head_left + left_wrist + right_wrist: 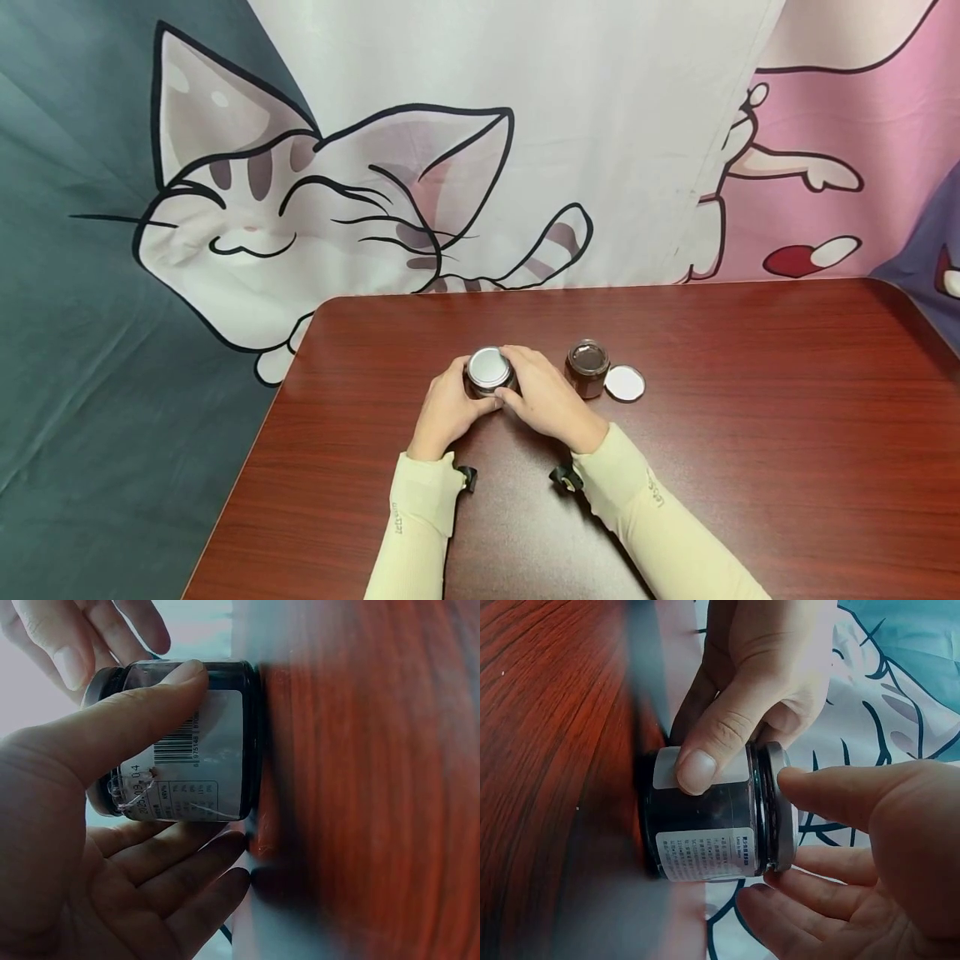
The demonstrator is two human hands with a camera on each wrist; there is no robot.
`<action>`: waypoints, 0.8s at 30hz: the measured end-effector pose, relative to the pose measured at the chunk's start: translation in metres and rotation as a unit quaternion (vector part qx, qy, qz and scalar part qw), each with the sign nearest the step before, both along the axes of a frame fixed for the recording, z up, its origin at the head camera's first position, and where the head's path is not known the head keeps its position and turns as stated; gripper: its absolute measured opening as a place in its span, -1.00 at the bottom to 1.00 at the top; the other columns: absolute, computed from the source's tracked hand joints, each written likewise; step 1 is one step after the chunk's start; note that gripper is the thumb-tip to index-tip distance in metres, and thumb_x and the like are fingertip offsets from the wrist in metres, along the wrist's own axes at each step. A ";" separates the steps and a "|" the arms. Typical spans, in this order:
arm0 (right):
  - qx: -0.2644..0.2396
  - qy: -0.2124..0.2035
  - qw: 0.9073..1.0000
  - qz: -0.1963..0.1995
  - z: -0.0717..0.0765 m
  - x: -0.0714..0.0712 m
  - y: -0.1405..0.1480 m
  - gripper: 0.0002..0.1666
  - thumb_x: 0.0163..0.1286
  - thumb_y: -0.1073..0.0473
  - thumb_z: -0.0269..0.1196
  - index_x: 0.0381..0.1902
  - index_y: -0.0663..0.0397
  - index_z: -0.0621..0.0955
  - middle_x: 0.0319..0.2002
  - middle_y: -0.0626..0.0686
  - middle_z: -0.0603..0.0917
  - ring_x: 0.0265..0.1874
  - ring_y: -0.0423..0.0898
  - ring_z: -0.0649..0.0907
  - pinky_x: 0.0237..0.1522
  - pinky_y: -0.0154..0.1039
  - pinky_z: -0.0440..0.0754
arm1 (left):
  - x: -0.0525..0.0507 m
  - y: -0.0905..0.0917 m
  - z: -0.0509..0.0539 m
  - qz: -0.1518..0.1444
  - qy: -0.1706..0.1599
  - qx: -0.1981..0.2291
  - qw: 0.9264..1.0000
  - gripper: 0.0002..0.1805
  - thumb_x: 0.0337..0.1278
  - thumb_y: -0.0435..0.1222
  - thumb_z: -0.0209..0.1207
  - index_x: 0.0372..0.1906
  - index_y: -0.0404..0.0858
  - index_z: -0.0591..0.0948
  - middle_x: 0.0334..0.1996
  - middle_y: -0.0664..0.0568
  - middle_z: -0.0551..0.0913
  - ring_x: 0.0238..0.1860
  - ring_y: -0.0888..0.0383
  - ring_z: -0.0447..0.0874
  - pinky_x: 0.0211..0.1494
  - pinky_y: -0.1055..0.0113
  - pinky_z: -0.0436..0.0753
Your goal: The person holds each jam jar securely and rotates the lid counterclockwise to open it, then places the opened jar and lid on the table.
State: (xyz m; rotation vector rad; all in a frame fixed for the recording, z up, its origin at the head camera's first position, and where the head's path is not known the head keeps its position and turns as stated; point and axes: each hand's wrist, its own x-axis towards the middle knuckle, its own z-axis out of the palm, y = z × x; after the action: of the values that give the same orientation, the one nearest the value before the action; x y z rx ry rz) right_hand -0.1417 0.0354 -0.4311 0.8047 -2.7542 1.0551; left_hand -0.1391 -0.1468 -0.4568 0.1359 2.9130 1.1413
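Observation:
A dark glass jar with a silver lid [488, 367] stands upright on the table between both hands. My left hand [444, 410] grips its body, the thumb across the white barcode label [214, 742] in the left wrist view and the fingers round the far side. My right hand [546, 398] holds the lid [782, 817] by its rim, thumb on one side and fingers on the other. The lid sits on the jar's mouth; whether it is screwed tight I cannot tell.
On the brown table [750, 467], a second dark jar [587, 367] stands lidless just right of my right hand. A round white-faced lid [625, 383] lies beside it. A cartoon-printed cloth [637, 125] hangs behind the table.

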 end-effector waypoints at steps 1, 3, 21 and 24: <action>0.000 0.000 1.000 0.000 0.000 0.000 0.000 -0.29 0.29 0.22 0.39 0.30 0.47 0.43 0.24 0.33 0.53 0.27 0.23 0.50 0.35 0.07 0.37 | 0.000 0.000 0.000 0.000 0.000 0.000 1.000 -0.15 -0.12 -0.16 0.56 0.31 -0.34 0.46 0.14 -0.17 0.64 0.16 -0.04 0.62 0.21 0.04 0.54; 0.001 0.002 1.000 -0.001 -0.001 0.000 -0.001 -0.29 0.29 0.22 0.39 0.29 0.47 0.44 0.24 0.33 0.53 0.27 0.22 0.50 0.35 0.06 0.37 | 0.000 0.000 -0.001 0.000 0.001 -0.001 1.000 -0.15 -0.12 -0.16 0.56 0.31 -0.34 0.46 0.14 -0.17 0.64 0.16 -0.04 0.62 0.21 0.04 0.54; -0.018 0.008 1.000 -0.021 -0.007 -0.001 -0.006 -0.31 0.27 0.28 0.42 0.29 0.48 0.46 0.26 0.32 0.53 0.28 0.16 0.52 0.33 0.00 0.41 | 0.000 0.000 0.000 -0.006 0.019 -0.007 1.000 -0.16 -0.14 -0.13 0.57 0.29 -0.34 0.49 0.10 -0.15 0.67 0.11 -0.03 0.65 0.17 0.05 0.57; -0.022 0.010 0.999 -0.023 -0.007 0.000 -0.006 -0.32 0.27 0.28 0.42 0.28 0.48 0.47 0.26 0.31 0.54 0.28 0.16 0.53 0.32 0.00 0.42 | 0.000 0.000 0.000 -0.009 0.021 -0.005 1.000 -0.16 -0.14 -0.12 0.57 0.29 -0.34 0.49 0.09 -0.15 0.68 0.11 -0.01 0.65 0.16 0.06 0.57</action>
State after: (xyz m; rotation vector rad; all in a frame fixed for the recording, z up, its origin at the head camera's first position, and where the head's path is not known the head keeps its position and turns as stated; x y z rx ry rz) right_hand -0.1421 0.0293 -0.4380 0.7374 -2.7100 1.0877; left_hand -0.1392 -0.1470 -0.4564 0.1876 2.9460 1.1361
